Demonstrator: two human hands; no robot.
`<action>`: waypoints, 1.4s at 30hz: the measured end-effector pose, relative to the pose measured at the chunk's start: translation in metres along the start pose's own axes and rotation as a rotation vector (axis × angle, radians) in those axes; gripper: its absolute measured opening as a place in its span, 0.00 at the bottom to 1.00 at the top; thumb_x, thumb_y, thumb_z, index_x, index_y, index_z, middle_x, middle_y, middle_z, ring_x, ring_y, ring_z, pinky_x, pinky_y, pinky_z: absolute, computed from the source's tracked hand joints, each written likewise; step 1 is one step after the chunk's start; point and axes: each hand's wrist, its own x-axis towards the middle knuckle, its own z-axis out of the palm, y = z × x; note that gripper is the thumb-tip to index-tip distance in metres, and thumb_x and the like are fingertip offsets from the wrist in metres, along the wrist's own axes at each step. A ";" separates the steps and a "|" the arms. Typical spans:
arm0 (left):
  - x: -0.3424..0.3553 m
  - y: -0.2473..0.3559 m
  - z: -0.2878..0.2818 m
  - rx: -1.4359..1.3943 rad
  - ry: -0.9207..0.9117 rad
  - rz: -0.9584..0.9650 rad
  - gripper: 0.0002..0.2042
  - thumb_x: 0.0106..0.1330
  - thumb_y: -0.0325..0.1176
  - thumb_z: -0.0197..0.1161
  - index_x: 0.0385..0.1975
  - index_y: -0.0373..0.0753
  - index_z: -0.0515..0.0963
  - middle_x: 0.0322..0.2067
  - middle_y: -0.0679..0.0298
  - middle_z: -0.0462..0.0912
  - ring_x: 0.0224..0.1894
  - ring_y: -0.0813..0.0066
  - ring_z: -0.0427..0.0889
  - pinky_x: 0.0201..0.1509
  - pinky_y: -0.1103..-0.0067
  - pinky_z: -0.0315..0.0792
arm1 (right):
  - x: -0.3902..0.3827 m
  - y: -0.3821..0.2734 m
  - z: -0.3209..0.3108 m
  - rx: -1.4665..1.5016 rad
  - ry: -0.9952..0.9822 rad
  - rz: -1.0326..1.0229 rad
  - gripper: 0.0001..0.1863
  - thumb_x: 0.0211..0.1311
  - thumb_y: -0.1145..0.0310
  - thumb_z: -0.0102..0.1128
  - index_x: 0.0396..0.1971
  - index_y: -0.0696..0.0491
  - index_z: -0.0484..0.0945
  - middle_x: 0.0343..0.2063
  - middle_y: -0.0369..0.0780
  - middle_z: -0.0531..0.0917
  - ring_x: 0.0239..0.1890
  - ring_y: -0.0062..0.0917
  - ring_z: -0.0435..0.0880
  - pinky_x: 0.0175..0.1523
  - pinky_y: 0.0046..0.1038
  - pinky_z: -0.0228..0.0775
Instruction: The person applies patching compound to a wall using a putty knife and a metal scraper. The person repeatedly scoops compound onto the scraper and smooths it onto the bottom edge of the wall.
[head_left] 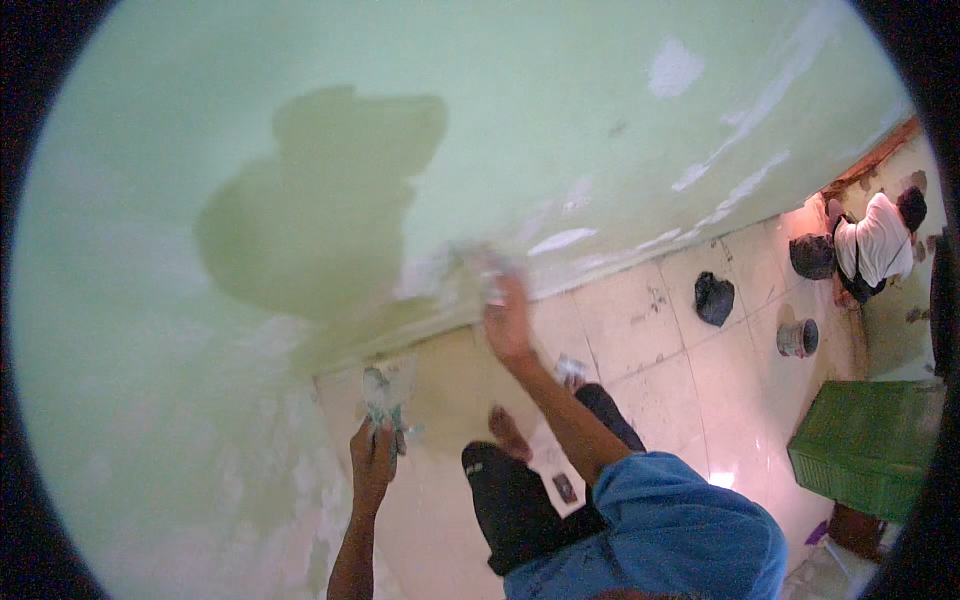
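Observation:
A pale green wall (560,130) with white filler patches fills the upper and left part of the view. My right hand (508,315) is closed on a putty knife (487,268) held at the lower wall; motion smears the blade. Lower left, my left hand (376,450) is closed around a putty scraper (390,385) with a flat pale blade and greenish bits near the grip. Grey putty (376,380) lies on that blade, which is over the floor tiles by the foot of the wall.
Black bags (713,298) and a bucket (798,338) stand on the tiled floor to the right. Another person (875,240) crouches by the far wall. A green crate (865,445) is at the lower right. A small dark rectangular object (565,487) lies near my legs.

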 end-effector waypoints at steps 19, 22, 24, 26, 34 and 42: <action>-0.208 0.006 -0.091 -0.300 0.572 -0.138 0.12 0.69 0.36 0.47 0.32 0.33 0.71 0.21 0.61 0.75 0.15 0.80 0.71 0.17 0.83 0.66 | 0.031 0.033 -0.044 0.595 0.576 0.687 0.19 0.58 0.71 0.55 0.48 0.64 0.68 0.38 0.39 0.72 0.42 0.29 0.67 0.49 0.30 0.62; -0.200 0.024 -0.084 -0.335 0.450 -0.226 0.12 0.69 0.37 0.46 0.32 0.33 0.71 0.20 0.61 0.75 0.16 0.80 0.71 0.18 0.83 0.67 | 0.029 0.011 -0.009 0.446 0.682 0.572 0.16 0.58 0.74 0.53 0.45 0.65 0.70 0.40 0.39 0.73 0.41 0.25 0.66 0.48 0.26 0.62; -0.206 0.019 -0.087 -0.298 0.502 -0.136 0.12 0.69 0.37 0.46 0.31 0.34 0.71 0.20 0.61 0.75 0.15 0.81 0.71 0.17 0.83 0.67 | -0.020 -0.025 -0.005 0.522 0.089 0.560 0.18 0.56 0.75 0.53 0.47 0.66 0.69 0.46 0.43 0.72 0.46 0.26 0.68 0.51 0.29 0.61; -0.211 0.022 -0.083 -0.303 0.514 -0.116 0.13 0.69 0.38 0.46 0.31 0.34 0.70 0.19 0.61 0.75 0.14 0.82 0.70 0.15 0.84 0.66 | -0.013 0.016 -0.047 0.570 0.410 0.608 0.16 0.56 0.75 0.53 0.45 0.64 0.70 0.42 0.41 0.74 0.44 0.25 0.69 0.50 0.27 0.61; -0.223 0.015 -0.083 -0.349 0.552 -0.237 0.13 0.70 0.38 0.47 0.31 0.34 0.70 0.23 0.61 0.77 0.14 0.81 0.72 0.13 0.85 0.65 | 0.065 0.081 -0.091 0.363 0.663 0.521 0.11 0.55 0.76 0.55 0.38 0.64 0.75 0.34 0.38 0.77 0.37 0.24 0.72 0.45 0.26 0.63; -0.196 0.089 -0.104 -0.248 0.487 -0.217 0.14 0.70 0.38 0.46 0.33 0.34 0.71 0.21 0.62 0.76 0.15 0.82 0.71 0.17 0.83 0.67 | 0.002 -0.015 0.038 0.636 0.589 0.759 0.16 0.55 0.76 0.51 0.45 0.63 0.69 0.38 0.39 0.72 0.40 0.27 0.69 0.47 0.28 0.65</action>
